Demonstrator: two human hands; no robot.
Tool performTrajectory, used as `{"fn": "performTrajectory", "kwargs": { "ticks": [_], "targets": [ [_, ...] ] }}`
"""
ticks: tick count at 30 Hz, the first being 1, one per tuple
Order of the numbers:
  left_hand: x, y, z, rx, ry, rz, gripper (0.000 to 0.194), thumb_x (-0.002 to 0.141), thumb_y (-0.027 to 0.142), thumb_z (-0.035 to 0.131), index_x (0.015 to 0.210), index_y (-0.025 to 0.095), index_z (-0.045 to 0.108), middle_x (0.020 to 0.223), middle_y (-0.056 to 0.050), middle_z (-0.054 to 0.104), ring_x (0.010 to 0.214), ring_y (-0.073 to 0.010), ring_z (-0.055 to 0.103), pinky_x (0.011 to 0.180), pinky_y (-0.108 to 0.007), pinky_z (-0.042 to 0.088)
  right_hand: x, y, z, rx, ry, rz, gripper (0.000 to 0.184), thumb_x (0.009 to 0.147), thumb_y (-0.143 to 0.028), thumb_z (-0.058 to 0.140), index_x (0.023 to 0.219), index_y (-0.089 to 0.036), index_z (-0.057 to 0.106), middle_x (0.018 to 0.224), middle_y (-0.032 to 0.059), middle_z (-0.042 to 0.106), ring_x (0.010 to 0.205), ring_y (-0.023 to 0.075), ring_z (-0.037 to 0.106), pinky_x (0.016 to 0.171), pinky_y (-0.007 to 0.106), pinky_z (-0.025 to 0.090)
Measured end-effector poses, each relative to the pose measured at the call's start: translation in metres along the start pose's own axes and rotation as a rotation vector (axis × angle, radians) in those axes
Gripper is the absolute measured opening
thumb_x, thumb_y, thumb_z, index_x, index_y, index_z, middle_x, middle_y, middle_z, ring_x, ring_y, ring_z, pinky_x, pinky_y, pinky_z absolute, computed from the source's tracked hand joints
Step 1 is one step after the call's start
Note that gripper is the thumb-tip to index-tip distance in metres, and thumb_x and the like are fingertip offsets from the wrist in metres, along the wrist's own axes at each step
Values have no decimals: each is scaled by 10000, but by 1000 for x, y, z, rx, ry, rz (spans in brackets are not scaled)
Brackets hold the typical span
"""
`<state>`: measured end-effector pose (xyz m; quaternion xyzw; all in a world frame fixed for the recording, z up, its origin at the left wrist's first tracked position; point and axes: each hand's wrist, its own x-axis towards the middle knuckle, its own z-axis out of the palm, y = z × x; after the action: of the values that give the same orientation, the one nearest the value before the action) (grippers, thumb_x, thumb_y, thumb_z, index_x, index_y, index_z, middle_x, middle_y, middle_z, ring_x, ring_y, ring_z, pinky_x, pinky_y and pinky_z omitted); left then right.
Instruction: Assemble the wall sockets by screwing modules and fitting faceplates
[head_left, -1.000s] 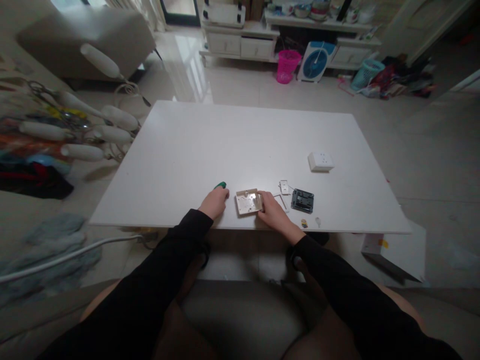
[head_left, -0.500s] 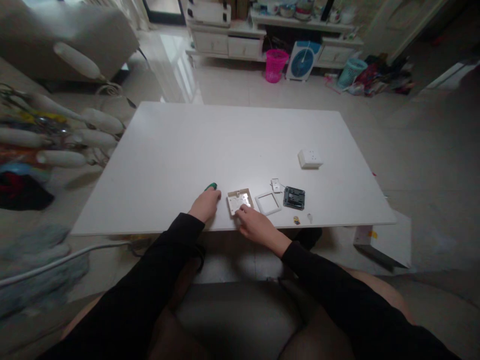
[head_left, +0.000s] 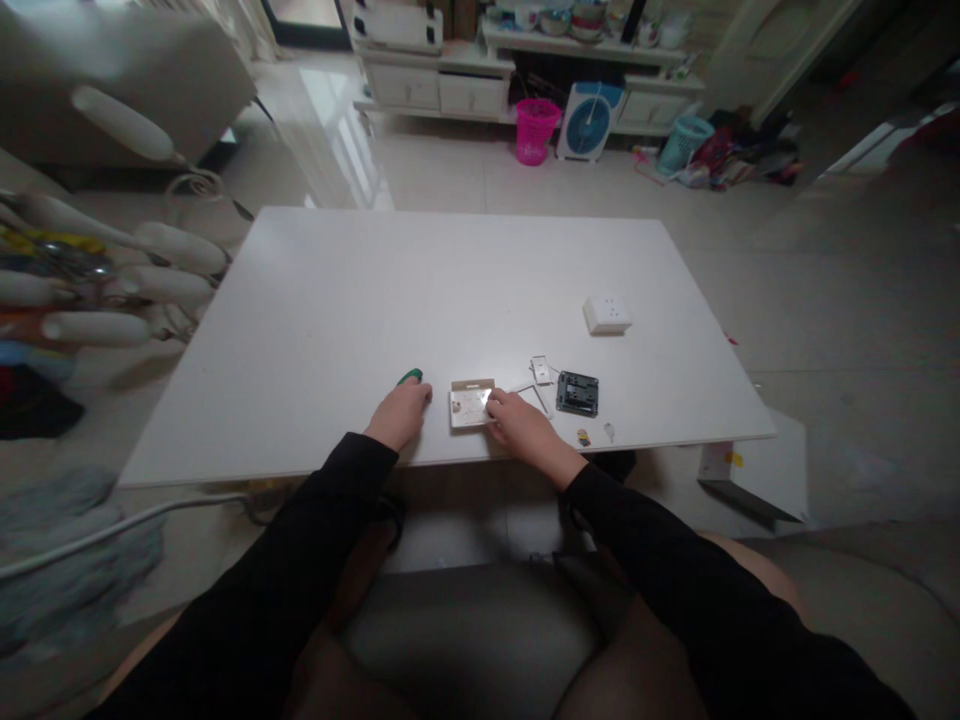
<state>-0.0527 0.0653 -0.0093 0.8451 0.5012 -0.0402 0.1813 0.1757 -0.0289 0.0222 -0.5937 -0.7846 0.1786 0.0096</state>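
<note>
My left hand [head_left: 397, 414] is closed around a green object [head_left: 410, 376] at the table's near side; only its green end shows, the rest is hidden by the fingers. My right hand [head_left: 525, 430] grips the right side of a shallow white socket back box [head_left: 469, 411], whose open face is up. Partly behind that hand lies a white square faceplate frame [head_left: 546, 402]. Beyond it are a small white switch-like piece [head_left: 540, 370] and a dark square socket module [head_left: 577, 393].
On the white table [head_left: 375, 290], an assembled white socket box [head_left: 608, 316] sits at the right. Near the front edge lie a small yellow figure [head_left: 583, 438] and a small pale piece [head_left: 609, 432]. A white box-like object [head_left: 772, 465] stands beyond the table's right end.
My right hand has shifted from the back box's near edge to its right side, and the box has turned to sit squarer. My left hand still holds the green object.
</note>
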Motion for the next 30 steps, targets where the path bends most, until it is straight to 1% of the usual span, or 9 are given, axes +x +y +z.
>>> {"fn": "performTrajectory", "kwargs": {
  "ticks": [4, 8, 11, 13, 18, 24, 26, 27, 30],
  "targets": [
    [-7, 10, -11, 41, 12, 10, 311, 935, 63, 464, 1074, 170, 720, 1172, -144, 622, 1044, -280, 644, 804, -359, 515, -2, 13, -28, -51, 29, 72, 230, 936, -247, 635, 1157, -183, 621, 1266, 132, 634, 1088, 273, 619, 856, 361, 527],
    [-11, 20, -25, 18, 70, 12, 300, 922, 108, 531, 1166, 158, 700, 1207, -151, 636, 1165, -313, 610, 870, -383, 523, -8, 57, -54, -162, -8, 323, 325, 885, -170, 632, 1209, -167, 612, 1238, 152, 648, 1153, 312, 604, 862, 376, 517],
    [-10, 26, -33, -85, 41, -28, 292, 902, 124, 568, 1164, 141, 696, 1165, -139, 684, 1092, -279, 658, 905, -371, 516, -15, 90, -57, -218, -93, 466, 370, 856, -140, 637, 1223, -123, 599, 1239, 189, 647, 1163, 330, 613, 860, 382, 513],
    [-8, 29, -34, -168, -12, -60, 236, 930, 187, 579, 1123, 140, 707, 1085, -122, 734, 1007, -259, 691, 892, -363, 514, -18, 103, -53, -215, -146, 498, 372, 861, -144, 645, 1229, -114, 593, 1255, 200, 644, 1166, 328, 622, 865, 375, 510],
    [-9, 38, -29, -252, -78, -79, 227, 957, 371, 628, 1003, 170, 725, 1000, -110, 786, 918, -260, 716, 831, -357, 503, -17, 108, -41, -212, -181, 516, 342, 882, -86, 578, 1221, -111, 612, 1248, 207, 655, 1142, 322, 660, 842, 369, 510],
    [-10, 40, -32, -265, -36, -90, 204, 943, 355, 617, 1007, 192, 722, 988, -97, 789, 924, -262, 711, 813, -357, 499, -16, 109, -56, -211, -192, 559, 313, 798, -153, 701, 1109, -123, 682, 1172, 208, 707, 1044, 323, 713, 798, 367, 534],
    [-9, 41, -36, -307, 9, -77, 179, 931, 307, 610, 1006, 190, 723, 962, -86, 782, 913, -253, 706, 811, -353, 502, -19, 110, -69, -117, -160, 522, 298, 757, -189, 749, 1046, -135, 702, 1100, 177, 736, 1001, 307, 717, 820, 376, 543],
    [-9, 43, -38, -355, 35, -59, 164, 921, 282, 610, 991, 188, 725, 950, -82, 776, 905, -243, 704, 814, -347, 506, -22, 109, -77, 8, -130, 473, 294, 738, -204, 770, 1020, -143, 710, 1062, 156, 748, 987, 294, 716, 841, 381, 548],
    [-9, 53, -45, -687, 53, -7, 160, 902, 276, 638, 978, 167, 728, 980, -96, 766, 885, -217, 704, 816, -337, 531, -28, 99, -96, 677, -53, 238, 390, 689, -285, 845, 1044, -182, 716, 1027, 88, 766, 960, 239, 722, 899, 382, 564]
  ]
}}
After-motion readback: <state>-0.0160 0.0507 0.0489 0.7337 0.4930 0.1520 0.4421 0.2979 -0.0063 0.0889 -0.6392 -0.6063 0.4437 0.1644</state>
